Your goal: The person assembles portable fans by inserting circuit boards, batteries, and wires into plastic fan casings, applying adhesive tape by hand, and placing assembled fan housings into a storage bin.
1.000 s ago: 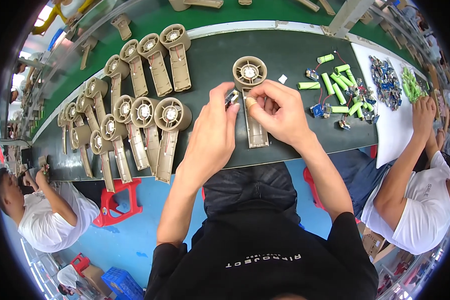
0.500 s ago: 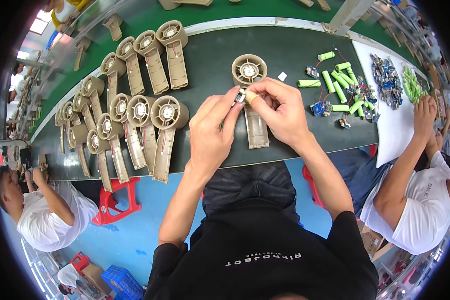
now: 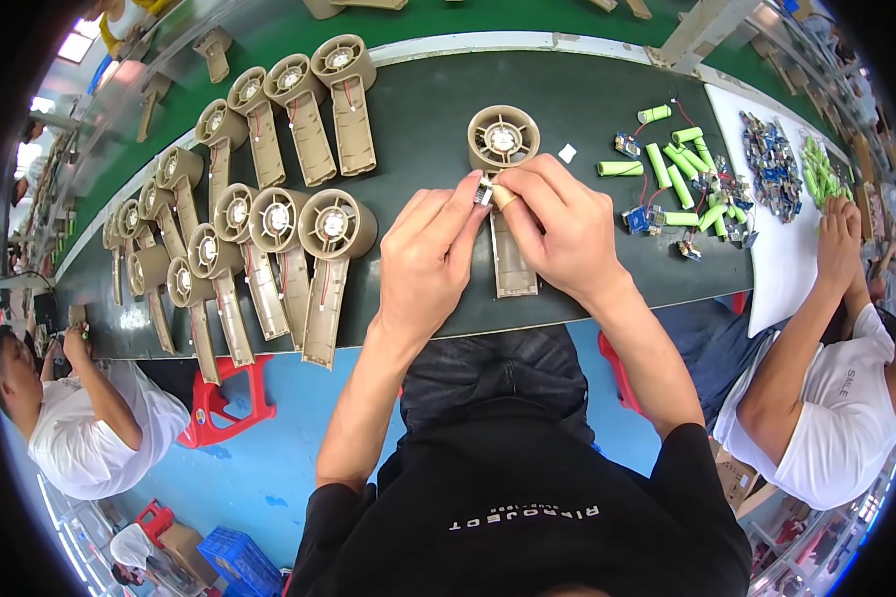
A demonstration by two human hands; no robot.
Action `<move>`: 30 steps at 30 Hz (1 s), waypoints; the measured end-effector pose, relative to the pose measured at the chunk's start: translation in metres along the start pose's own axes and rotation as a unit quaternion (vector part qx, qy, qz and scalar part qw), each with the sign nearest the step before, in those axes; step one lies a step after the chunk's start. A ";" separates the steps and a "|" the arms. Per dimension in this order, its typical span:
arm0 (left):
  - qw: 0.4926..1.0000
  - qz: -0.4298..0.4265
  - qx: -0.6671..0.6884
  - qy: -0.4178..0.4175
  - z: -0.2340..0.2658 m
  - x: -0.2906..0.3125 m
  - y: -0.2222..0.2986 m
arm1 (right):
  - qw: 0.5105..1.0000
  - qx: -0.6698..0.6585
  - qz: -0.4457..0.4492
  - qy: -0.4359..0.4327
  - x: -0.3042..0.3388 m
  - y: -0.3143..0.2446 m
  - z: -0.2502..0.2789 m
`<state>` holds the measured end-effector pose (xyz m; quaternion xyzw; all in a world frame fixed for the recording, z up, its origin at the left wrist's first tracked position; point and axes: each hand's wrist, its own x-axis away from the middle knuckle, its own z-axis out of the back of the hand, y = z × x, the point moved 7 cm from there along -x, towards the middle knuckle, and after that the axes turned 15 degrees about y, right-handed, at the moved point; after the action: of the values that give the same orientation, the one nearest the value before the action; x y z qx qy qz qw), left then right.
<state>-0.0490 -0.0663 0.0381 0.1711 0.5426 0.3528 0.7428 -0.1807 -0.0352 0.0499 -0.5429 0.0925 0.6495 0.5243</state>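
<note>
My left hand (image 3: 423, 264) pinches a small circuit board (image 3: 484, 190) between thumb and fingers. My right hand (image 3: 572, 229) meets it there, fingertips closed at the board's right edge; whatever they grip is too small and covered to name. A tan finger cot (image 3: 504, 196) covers one of its fingertips. Both hands hover over a beige handheld fan body (image 3: 514, 264), whose round head with spoked grille shows beyond my fingers and whose open handle shell points toward me. My hands hide the part between head and handle.
Several similar beige fan bodies (image 3: 337, 225) stand in rows on the left of the dark table (image 3: 418, 109). To the right lie green battery cells (image 3: 620, 169) wired to boards, and a small white piece (image 3: 566, 153). Co-workers sit on both sides; one reaches over a white sheet (image 3: 767, 269).
The circuit board has turned a little between my fingers and my hands remain together in nearly the same place. The whole view has shifted slightly.
</note>
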 end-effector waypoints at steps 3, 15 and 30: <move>1.000 -0.018 -0.002 -0.002 0.000 -0.001 -0.001 | 1.000 0.009 0.023 0.000 0.000 -0.003 -0.002; 1.000 -0.003 0.024 -0.007 0.006 -0.006 -0.005 | 0.999 -0.030 0.015 -0.014 -0.004 -0.001 -0.008; 0.930 0.130 -0.316 0.138 0.215 -0.185 -0.162 | 0.936 -0.108 -0.334 -0.008 0.017 0.052 0.007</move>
<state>0.1747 -0.2825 0.1375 -0.0536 0.4735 0.6191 0.6242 -0.2225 -0.0430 0.0154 -0.5909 -0.1685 0.4474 0.6498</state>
